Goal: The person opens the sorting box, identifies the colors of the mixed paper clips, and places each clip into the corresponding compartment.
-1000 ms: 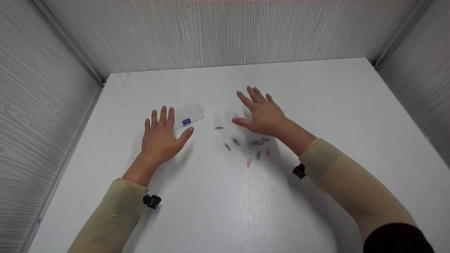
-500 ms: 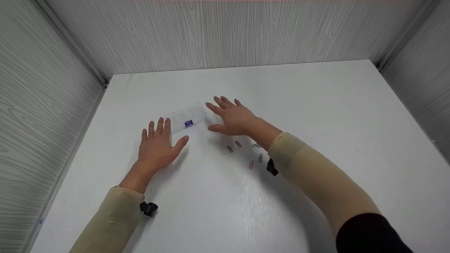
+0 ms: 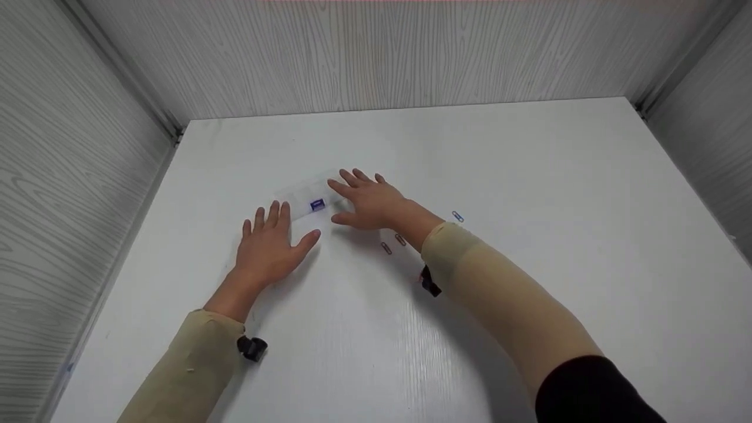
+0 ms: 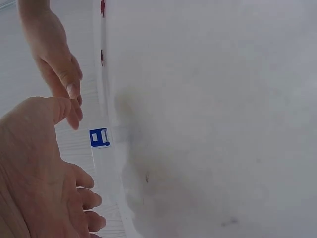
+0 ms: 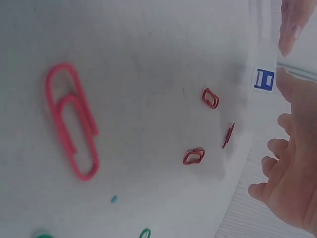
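A clear plastic box (image 3: pixel 302 191) with a blue latch (image 3: pixel 317 205) lies on the white table. My left hand (image 3: pixel 265 249) is at the box's left end, fingers straight and thumb spread. Over the box's right end is my right hand (image 3: pixel 370 204), its fingers extended. Neither hand grips anything; whether they touch the box I cannot tell. Two dark reddish paper clips, one of them a paper clip (image 3: pixel 386 248), lie below my right hand. A blue paper clip (image 3: pixel 457 217) lies beyond the right forearm. Up close in the right wrist view is a pink paper clip (image 5: pixel 60 130).
The right forearm hides other clips in the head view. A green paper clip (image 5: pixel 144 234) shows at the bottom of the right wrist view. Wood-grain panels (image 3: pixel 376 53) enclose the back and both sides of the white table (image 3: pixel 558 176).
My right hand has moved left, from above the paper clips to the box's right end. My left hand has shifted slightly toward me. The right forearm now covers several clips.
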Available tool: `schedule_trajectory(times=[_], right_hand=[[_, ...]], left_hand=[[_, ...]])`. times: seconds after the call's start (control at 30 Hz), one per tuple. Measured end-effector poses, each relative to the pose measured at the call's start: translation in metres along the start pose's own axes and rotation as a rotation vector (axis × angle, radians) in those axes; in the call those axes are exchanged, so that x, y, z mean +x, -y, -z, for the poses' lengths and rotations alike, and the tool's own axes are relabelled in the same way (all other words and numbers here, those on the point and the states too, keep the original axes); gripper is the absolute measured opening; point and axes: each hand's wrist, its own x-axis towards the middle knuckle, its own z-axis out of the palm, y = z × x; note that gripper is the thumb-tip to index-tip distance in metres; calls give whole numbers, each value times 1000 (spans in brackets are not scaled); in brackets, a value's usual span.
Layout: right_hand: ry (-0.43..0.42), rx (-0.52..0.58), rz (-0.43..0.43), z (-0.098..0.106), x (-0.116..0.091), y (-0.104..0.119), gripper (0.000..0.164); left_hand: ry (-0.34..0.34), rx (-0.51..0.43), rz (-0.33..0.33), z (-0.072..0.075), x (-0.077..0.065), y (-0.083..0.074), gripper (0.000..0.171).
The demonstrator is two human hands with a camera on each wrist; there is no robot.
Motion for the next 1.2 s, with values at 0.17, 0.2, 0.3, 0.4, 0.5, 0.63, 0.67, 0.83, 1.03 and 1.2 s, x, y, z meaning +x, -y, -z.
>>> schedule_trajectory(times=[0.17,0.2,0.3,0.4,0.5,0.63,0.67,0.83,1.03,1.2], right_hand=[[23,-3,-5,-2,2,1,82],[27,-5,-9,-3,2,1,82],[37,-8,-21,-2,3,1,81],[44,-5,-28,-2,3,1,80],[48,-5,-31,-2,3,-1,80],[49,-13,-47,-1,2,-6,79],[50,-17,-52,-1,1,-8,78],[43,-31,-68,1,-8,-20,71],[17,-9,-98,5,-22,-41,64],[-2,54,-140,7,-36,-62,57]], left_hand=[[11,16,-4,-1,0,-1,103],[13,18,-3,-1,0,-1,103],[13,27,-4,0,2,-1,103],[12,36,-6,1,3,-3,103],[14,44,-9,1,4,-4,101],[17,37,-29,2,8,-8,100],[20,34,-35,2,10,-8,100],[40,26,-74,0,19,-18,99],[60,46,-113,-1,32,-36,97],[72,66,-148,-5,44,-54,95]])
